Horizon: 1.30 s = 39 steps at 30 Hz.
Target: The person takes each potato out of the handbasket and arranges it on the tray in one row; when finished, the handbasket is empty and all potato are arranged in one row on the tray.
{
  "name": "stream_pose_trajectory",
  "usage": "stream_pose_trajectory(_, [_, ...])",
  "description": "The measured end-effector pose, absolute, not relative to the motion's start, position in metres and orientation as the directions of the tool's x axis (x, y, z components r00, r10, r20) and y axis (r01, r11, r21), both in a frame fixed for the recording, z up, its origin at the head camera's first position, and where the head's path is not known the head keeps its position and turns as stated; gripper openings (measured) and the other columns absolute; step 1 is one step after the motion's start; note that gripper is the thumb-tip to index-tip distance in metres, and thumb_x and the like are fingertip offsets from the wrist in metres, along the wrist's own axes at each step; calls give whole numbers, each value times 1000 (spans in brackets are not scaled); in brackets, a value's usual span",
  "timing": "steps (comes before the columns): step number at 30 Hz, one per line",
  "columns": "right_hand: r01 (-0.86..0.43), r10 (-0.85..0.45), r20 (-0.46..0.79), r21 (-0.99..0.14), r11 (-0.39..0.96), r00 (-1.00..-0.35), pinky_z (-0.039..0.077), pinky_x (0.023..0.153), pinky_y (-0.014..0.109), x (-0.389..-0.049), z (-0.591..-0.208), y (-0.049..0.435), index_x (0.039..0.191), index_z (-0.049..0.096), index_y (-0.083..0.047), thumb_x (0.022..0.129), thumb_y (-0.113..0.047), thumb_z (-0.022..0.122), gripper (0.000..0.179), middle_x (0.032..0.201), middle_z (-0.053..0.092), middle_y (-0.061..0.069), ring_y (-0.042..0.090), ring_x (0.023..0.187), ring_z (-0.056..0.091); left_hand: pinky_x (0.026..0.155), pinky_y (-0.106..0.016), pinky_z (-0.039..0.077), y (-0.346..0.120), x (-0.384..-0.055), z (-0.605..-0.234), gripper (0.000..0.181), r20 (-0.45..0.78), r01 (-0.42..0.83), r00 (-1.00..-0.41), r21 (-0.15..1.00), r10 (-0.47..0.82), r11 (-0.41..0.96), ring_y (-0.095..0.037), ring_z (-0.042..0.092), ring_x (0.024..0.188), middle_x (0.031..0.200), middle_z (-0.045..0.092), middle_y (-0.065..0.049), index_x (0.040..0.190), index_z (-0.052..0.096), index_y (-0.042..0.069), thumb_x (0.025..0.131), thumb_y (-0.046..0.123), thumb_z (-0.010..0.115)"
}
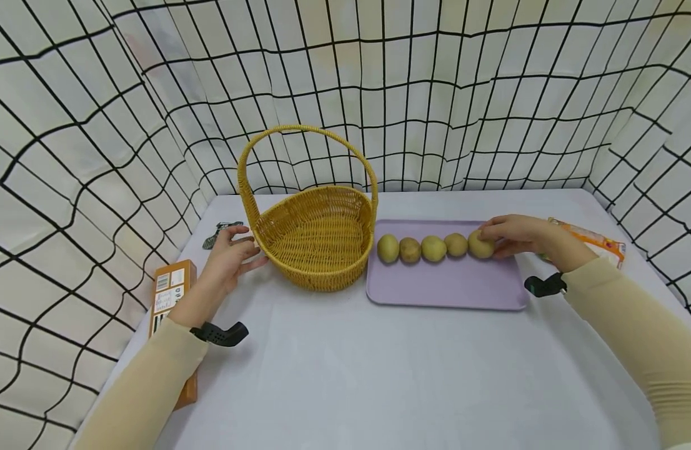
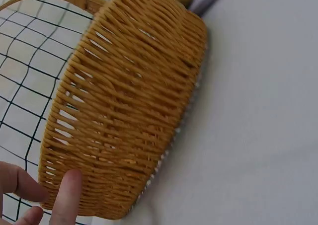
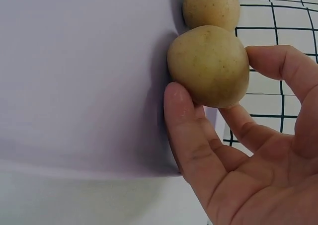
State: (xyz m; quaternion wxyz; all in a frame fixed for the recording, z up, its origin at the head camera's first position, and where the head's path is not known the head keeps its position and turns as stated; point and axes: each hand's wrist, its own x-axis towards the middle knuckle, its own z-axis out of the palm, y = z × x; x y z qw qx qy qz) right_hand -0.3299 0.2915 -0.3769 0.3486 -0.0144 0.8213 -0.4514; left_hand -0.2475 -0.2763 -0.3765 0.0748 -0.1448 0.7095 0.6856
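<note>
Several potatoes (image 1: 433, 249) lie in a row along the purple tray (image 1: 447, 287). At the row's right end my right hand (image 1: 514, 234) holds the last potato (image 3: 208, 66) between thumb and fingers, and it touches its neighbour. Left of the tray stands a yellow wicker basket (image 1: 317, 250) with a tall arched handle; its inside shows bare weave. My left hand (image 1: 233, 253) is at the basket's left side, fingers loosely extended near its rim. In the left wrist view, the fingertips overlap the basket's woven wall (image 2: 119, 111).
An orange box (image 1: 173, 294) lies by the left forearm. Behind the left hand is a small dark green packet (image 1: 222, 232). An orange and white bag (image 1: 595, 244) lies beyond the right wrist. Black netting over white cloth encloses the table's back and sides.
</note>
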Motion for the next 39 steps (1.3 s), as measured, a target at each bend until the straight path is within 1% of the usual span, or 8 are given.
stream_pose_trajectory(3, [278,-327,-557,-741,612,-764,61,86,24,-328,-376,292,155,28,8,106,-29,56,68,142,33,24,24,113,54,92,-30,63,-275,-250,-376,65,-299,-307,-947,950,-115,58,-21,56,118,143,38,-11,156,17,13,103,13,55])
stream_pose_trajectory(6, [231,-315,-542,-716,659,-779,61,90,28,-325,-373,292,155,29,11,107,-31,54,69,148,32,30,33,123,52,93,-31,63,-272,-250,-375,68,-296,-306,-949,947,-106,97,-28,50,132,156,29,-17,159,14,13,103,15,52])
stream_pose_trajectory(12, [117,-294,-492,-645,755,-819,56,108,47,-324,-371,290,151,35,17,107,-37,52,71,148,40,37,45,136,48,87,-35,65,-269,-246,-374,72,-224,-248,-967,941,-124,230,-40,34,150,167,19,-23,161,10,9,106,27,51])
stream_pose_trajectory(20, [133,-268,-490,-640,757,-829,54,110,47,-324,-373,294,152,28,21,107,-35,52,76,151,35,40,48,140,42,85,-32,65,-267,-240,-365,71,-173,-204,-979,873,-111,443,-45,43,143,167,14,-26,160,15,2,105,27,51])
stream_pose_trajectory(24, [134,-262,-487,-638,758,-833,56,107,43,-323,-371,295,151,28,21,106,-35,51,75,151,35,42,48,139,44,81,-30,66,-269,-238,-361,69,-128,-166,-986,813,-107,559,-45,42,141,165,20,-27,159,21,1,105,30,51])
stream_pose_trajectory(31, [103,-248,-456,-617,780,-855,61,101,42,-322,-369,297,147,37,22,107,-32,50,68,143,44,41,41,126,56,97,-52,57,-265,-237,-358,58,12,-47,-997,661,-73,749,-43,47,130,145,43,-27,152,37,-2,103,28,51])
stream_pose_trajectory(35, [37,-236,-378,-590,806,-895,64,93,42,-324,-369,298,140,48,22,105,-27,49,59,132,56,37,37,112,65,85,-50,53,-258,-233,-354,51,84,3,-995,522,-48,853,-39,54,114,132,52,-25,142,48,-2,103,30,51])
stream_pose_trajectory(39, [-57,-233,-285,-514,856,-930,60,97,52,-326,-364,299,138,51,19,106,-23,43,54,129,60,37,46,114,64,73,-51,55,-246,-230,-345,46,139,46,-990,365,-5,930,-40,58,109,128,57,-24,136,55,0,104,31,49])
